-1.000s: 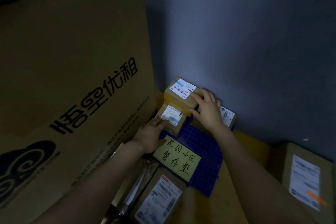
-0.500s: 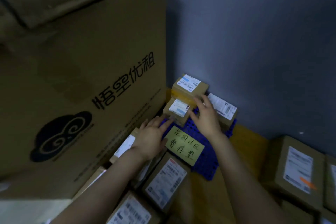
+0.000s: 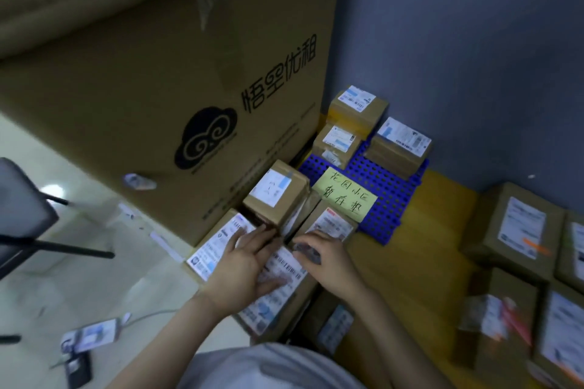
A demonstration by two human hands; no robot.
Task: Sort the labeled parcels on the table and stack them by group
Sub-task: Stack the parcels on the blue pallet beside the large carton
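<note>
The person wears a pale grey-white top (image 3: pixel 271 368), seen only at the bottom edge of the view as a smooth, rounded swell of plain cloth with one soft crease running across it. Both forearms (image 3: pixel 388 322) are bare down to the wrists, and the left hand (image 3: pixel 243 267) and right hand (image 3: pixel 330 260) are bare too; the right hand's fingertips (image 3: pixel 305 248) are smeared by blur.

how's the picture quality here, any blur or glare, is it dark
Head view: dim overall; motion blur smears the lower-right parcels, the left hand and right hand; glare spot on the floor; yellow sign legible; wide lens bends the big box edges.
</note>
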